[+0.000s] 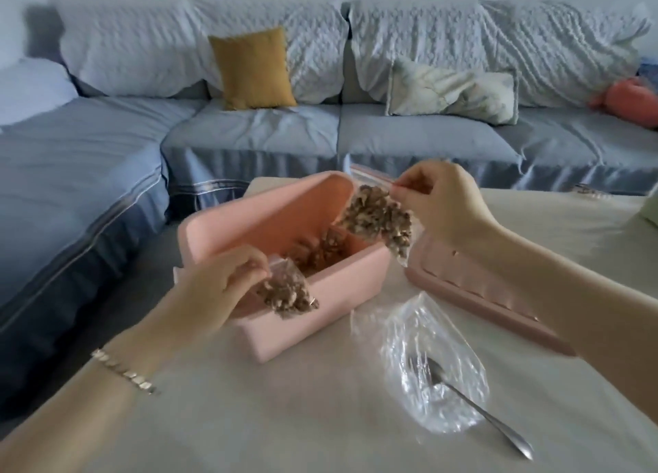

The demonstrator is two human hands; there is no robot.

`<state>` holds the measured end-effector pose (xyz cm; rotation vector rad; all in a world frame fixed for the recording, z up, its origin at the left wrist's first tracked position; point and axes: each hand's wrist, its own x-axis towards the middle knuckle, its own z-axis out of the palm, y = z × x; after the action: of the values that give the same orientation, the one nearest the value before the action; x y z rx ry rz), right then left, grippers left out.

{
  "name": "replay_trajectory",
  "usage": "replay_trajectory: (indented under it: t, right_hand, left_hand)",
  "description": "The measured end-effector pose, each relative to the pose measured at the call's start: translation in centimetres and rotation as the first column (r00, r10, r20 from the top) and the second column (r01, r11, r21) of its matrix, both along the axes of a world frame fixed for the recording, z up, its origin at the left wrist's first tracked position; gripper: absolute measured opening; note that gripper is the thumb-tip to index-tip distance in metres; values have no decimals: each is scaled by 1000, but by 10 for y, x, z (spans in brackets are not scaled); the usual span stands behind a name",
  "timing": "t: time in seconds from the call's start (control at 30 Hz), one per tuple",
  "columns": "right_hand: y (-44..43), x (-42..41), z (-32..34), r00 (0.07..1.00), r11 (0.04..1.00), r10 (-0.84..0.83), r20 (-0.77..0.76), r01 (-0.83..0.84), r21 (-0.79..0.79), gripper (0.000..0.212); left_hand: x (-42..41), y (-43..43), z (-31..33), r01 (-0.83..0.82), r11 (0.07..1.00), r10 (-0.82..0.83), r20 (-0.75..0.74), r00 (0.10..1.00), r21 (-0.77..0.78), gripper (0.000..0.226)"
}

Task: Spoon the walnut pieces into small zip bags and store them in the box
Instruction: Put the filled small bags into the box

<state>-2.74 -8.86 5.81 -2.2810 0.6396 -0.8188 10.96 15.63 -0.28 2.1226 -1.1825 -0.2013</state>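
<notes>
A pink box (pixel 341 276) stands on the table with its top open, and more bagged walnuts (pixel 317 250) lie inside. My left hand (pixel 220 287) pinches the top of a small zip bag of walnut pieces (pixel 288 296) over the box's near left corner. My right hand (pixel 441 202) pinches another, fuller zip bag of walnuts (pixel 379 219), which hangs tilted above the box's far right end. A metal spoon (pixel 477 412) lies on a crumpled clear plastic bag (pixel 427 365) to the right of the box.
A pink lid (pixel 473 291) lies flat to the right of the box, under my right forearm. The table (pixel 285 419) wears a pale cloth. Behind it runs a grey-blue sofa (pixel 249 134) with a yellow cushion (pixel 252 68) and other pillows.
</notes>
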Motion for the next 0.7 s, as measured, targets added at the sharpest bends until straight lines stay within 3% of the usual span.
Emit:
replay_trajectory:
  t: [0.1,0.2,0.37,0.57,0.7]
  right_hand:
    - [11,60,-5,992,998,70,-109,-70,-2,8]
    - [21,105,-22,963,990,142,-228,-138,34,17]
    - [31,146,-60,910,979,201,-364,-177,98,12]
    - [51,187,-90,809,948,314,-496,-236,215,9]
    - [60,209,-106,735,945,325,-595,-279,171,14]
  left_hand:
    - [1,9,-10,81,991,-78,-31,996,104,10]
    - [2,12,-13,144,987,-142,-37,989,70,11]
    - [12,15,-22,176,982,-178,24,984,67,5]
    - [15,20,-35,118,989,-125,-81,989,-86,10]
    - [22,19,-41,119,986,-124,-37,992,-121,23]
